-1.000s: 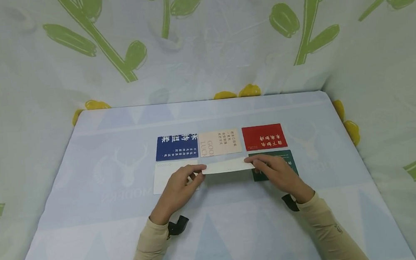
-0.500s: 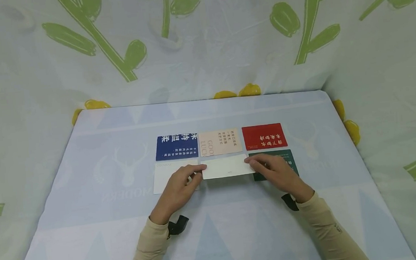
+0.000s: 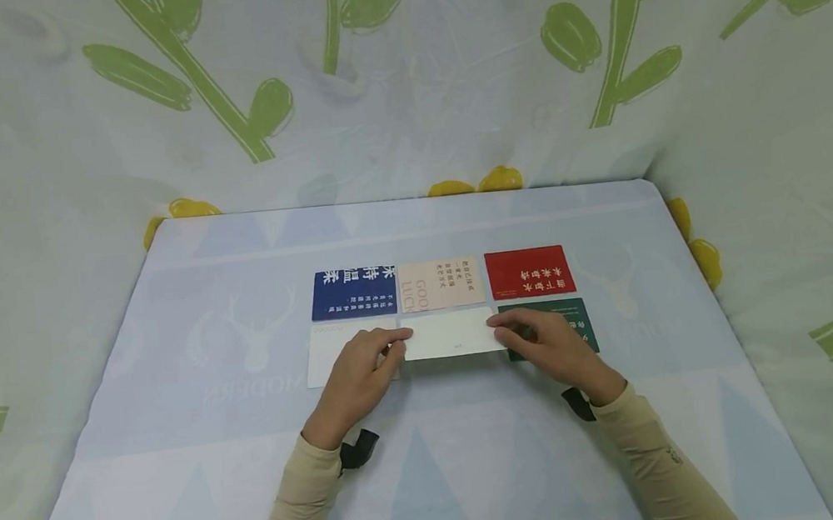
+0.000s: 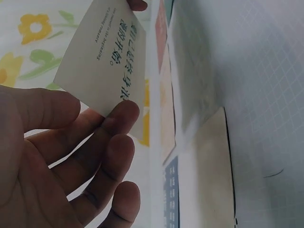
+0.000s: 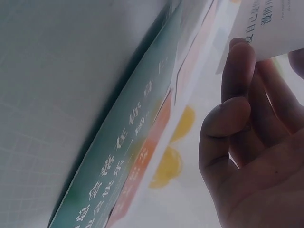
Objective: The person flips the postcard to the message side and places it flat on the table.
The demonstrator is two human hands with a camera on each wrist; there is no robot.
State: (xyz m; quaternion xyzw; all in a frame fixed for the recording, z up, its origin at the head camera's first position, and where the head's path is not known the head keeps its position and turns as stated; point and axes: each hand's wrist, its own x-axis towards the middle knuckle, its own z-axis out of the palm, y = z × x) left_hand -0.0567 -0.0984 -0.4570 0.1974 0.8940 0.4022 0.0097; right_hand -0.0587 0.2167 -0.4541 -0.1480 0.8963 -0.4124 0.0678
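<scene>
A white card [image 3: 450,336] is held up off the table between both hands, its nearly plain face upward in the head view. Dark Chinese characters and small English print show on its underside in the left wrist view. My left hand [image 3: 359,370] pinches the card's left edge. On the opposite edge, my right hand [image 3: 556,347] grips it with fingertips. Beneath the left hand lies another white card [image 3: 328,356], partly covered. A green card [image 3: 580,319] with white characters lies partly under the right hand.
Behind the held card lie a blue card [image 3: 354,294], a cream card [image 3: 440,284] lettered GOOD LUCK in part, and a red card [image 3: 530,272], in a row. The pale patterned table [image 3: 253,443] meets a leaf-print curtain [image 3: 444,81] at the back.
The held card has tilted, so its upper face shows broader in the head view than a second ago. My right hand has shifted very slightly left; the cards on the table stay put.
</scene>
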